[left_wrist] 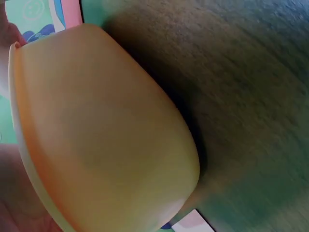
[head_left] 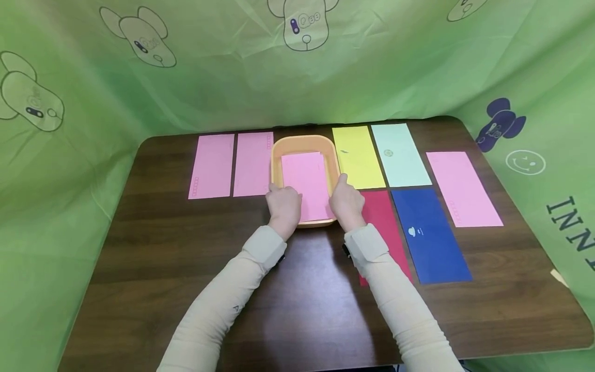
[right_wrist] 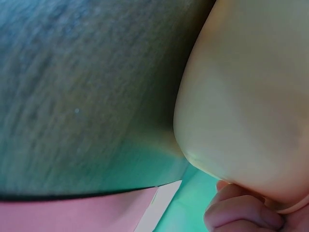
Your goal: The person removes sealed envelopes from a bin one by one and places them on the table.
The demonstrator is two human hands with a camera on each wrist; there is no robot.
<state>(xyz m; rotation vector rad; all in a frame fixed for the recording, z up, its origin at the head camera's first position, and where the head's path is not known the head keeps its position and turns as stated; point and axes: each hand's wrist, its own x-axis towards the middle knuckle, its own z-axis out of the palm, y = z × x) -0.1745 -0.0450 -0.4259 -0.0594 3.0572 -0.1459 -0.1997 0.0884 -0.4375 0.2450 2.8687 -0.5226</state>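
An orange plastic tray (head_left: 305,139) with rounded corners stands at the middle of the table's far half. Pink envelopes (head_left: 307,178) lie inside it, the top one tilted toward the near edge. My left hand (head_left: 284,205) grips the near left rim, and my right hand (head_left: 347,202) holds the near right rim. The right wrist view shows curled fingers (right_wrist: 241,212) under the tray's rim. Up close in the left wrist view is the tray's smooth outer wall (left_wrist: 106,116), with part of the hand (left_wrist: 19,193) at the rim.
Two pink envelopes (head_left: 211,166) lie left of the tray. To its right are a yellow envelope (head_left: 360,160), a pale green one (head_left: 401,155), a red one (head_left: 383,217), a blue one (head_left: 432,237) and another pink one (head_left: 465,188). Green printed cloth (head_left: 232,93) hangs around the table.
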